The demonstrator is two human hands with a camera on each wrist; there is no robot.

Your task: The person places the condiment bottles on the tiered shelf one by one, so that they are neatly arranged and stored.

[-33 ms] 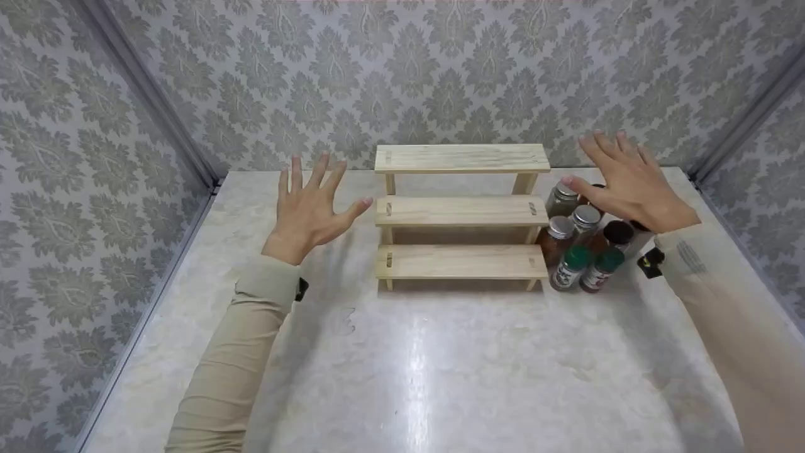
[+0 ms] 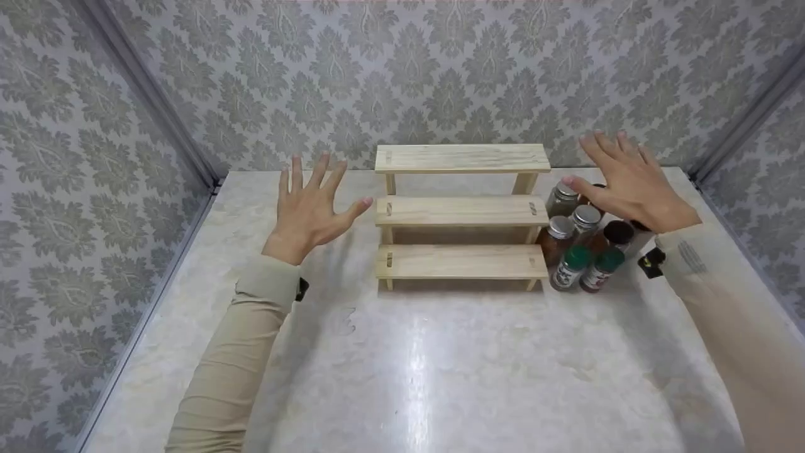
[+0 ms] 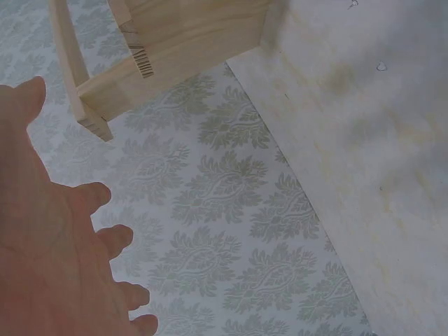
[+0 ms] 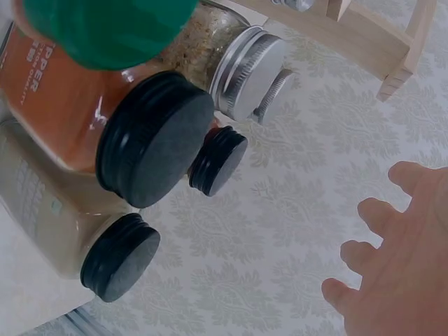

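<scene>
A three-tier wooden shelf (image 2: 462, 211) stands at the back of the table with bare tiers. To its left, my left hand (image 2: 308, 217) hovers with spread fingers, its thumb tip beside the middle tier; the left wrist view shows this hand (image 3: 56, 238) beside the shelf's end (image 3: 161, 49). My right hand (image 2: 635, 185) is held over a cluster of spice jars to the right of the shelf, fingers spread and holding nothing. The jars have silver lids (image 2: 586, 216), black lids (image 2: 618, 233) and green lids (image 2: 577, 257). An orange-brown pepper jar (image 4: 63, 91) shows large in the right wrist view.
The pale marbled table (image 2: 402, 365) runs toward the front, with light glare in its middle. Patterned wall panels (image 2: 440, 75) close in the back and both sides. Grey frame posts (image 2: 151, 94) stand at the corners.
</scene>
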